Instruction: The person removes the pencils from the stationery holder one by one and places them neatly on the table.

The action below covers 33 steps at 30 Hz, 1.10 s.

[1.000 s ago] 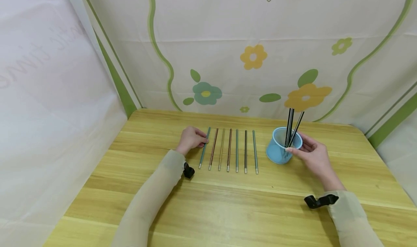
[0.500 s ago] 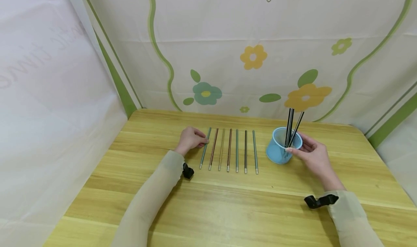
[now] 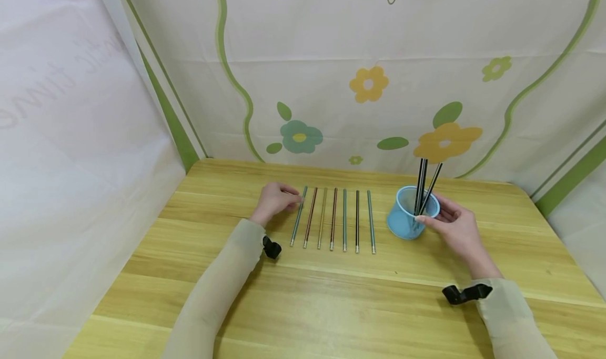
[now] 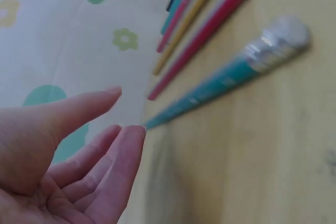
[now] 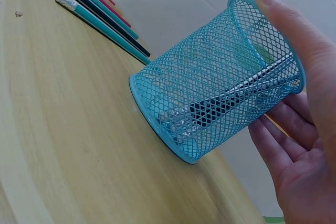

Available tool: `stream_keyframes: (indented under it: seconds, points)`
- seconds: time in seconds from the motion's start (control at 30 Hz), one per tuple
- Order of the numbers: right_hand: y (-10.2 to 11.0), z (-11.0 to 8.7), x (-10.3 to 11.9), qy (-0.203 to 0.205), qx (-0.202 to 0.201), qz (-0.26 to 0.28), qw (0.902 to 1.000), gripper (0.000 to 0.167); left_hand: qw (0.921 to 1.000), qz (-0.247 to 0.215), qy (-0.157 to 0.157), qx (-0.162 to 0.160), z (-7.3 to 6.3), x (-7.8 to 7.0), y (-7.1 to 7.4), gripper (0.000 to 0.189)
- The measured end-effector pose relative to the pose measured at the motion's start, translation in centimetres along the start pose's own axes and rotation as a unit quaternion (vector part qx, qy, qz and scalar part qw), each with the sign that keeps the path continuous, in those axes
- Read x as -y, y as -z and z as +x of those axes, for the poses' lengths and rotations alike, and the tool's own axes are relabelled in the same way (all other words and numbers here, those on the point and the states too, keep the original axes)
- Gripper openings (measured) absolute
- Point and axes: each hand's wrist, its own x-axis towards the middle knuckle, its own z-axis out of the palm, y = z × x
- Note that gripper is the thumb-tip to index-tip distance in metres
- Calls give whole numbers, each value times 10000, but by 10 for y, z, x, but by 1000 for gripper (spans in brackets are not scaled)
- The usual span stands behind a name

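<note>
My left hand (image 3: 276,201) is beside the upper part of the leftmost teal pencil (image 3: 297,219). In the left wrist view, thumb and fingers stand apart with nothing between them, fingertips right by the pencil's far end. That pencil lies on the table, its eraser end toward me. To its right, several more pencils lie in a spaced row: red (image 3: 310,219), yellow, red, teal, black and teal. My right hand (image 3: 458,230) holds a light blue mesh pencil cup (image 5: 205,82) at its rim, thumb and fingers on opposite sides. Several dark pencils (image 3: 421,182) lean inside the upright cup.
A wooden table (image 3: 331,306) carries everything. Behind it hangs a pale cloth (image 3: 322,38) with printed flowers, and another pale cloth (image 3: 71,138) closes off the left side. Each sleeve has a black wrist mount (image 3: 272,247).
The leftmost teal pencil has shifted slightly right, its slant now closer to the row's. My left fingers have let go of it and drawn back a little to the left. The right hand stays put.
</note>
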Motion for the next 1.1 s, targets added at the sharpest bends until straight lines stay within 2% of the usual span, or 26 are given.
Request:
stream_keyframes:
  seconds: [0.2, 0.47, 0.67, 1.1]
  points:
    - [0, 0, -1, 17, 2, -30, 10000, 75, 9994, -223, -221, 163, -5, -14, -1, 32]
    - [0, 0, -1, 50, -16, -14, 10000, 73, 9972, -357, -552, 347, -9, -34, -14, 38]
    - [0, 1, -2, 68, -55, -13, 10000, 72, 9947, -491, -698, 570, -12, -47, -29, 40]
    - [-1, 1, -3, 75, -120, -44, 9999, 71, 9882, -148, -1287, 815, -18, -74, -69, 36]
